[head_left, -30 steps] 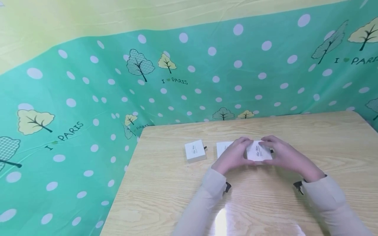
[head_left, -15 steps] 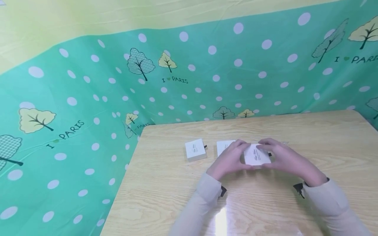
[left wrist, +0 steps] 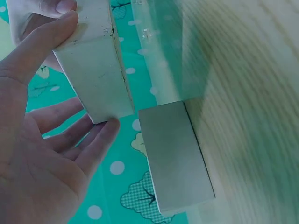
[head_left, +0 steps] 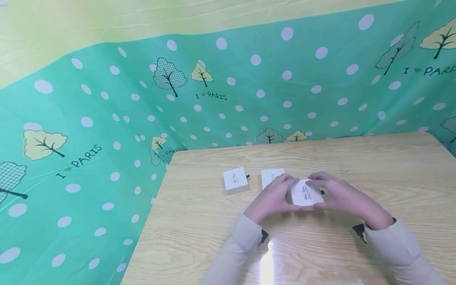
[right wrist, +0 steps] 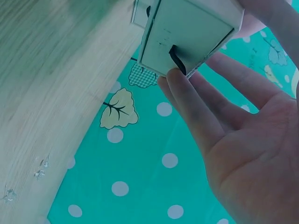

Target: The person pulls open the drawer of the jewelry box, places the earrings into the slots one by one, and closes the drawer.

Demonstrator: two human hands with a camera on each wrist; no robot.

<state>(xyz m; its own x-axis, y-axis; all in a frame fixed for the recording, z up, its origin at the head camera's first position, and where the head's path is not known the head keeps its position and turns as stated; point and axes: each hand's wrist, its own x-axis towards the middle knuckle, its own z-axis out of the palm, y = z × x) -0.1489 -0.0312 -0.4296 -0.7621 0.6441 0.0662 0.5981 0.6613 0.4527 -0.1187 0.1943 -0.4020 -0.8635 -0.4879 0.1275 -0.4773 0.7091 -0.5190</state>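
Observation:
Both hands hold a small white drawer box [head_left: 306, 192] with printed lettering on top, lifted off the table. My left hand [head_left: 272, 198] grips its left side, the thumb on the near face and fingertips on the far edge in the left wrist view. On the other side my right hand [head_left: 340, 197] pinches it, fingertips beside the black pull tab [right wrist: 176, 59]. The drawer front [right wrist: 187, 35] sits in its sleeve. Just left, a second white box [head_left: 271, 176] lies on the table, partly hidden by my left hand. Further left is a third white box [head_left: 236, 181].
Tiny shiny pieces [head_left: 344, 171] lie on the wooden table [head_left: 185, 221] right of the hands; their kind is too small to tell. A green dotted cloth [head_left: 228, 118] hangs behind and to the left of the table.
Both hands have drawn the held box nearer to me and slightly left. The tiny shiny pieces on the right have come into view. The other two boxes have stayed put.

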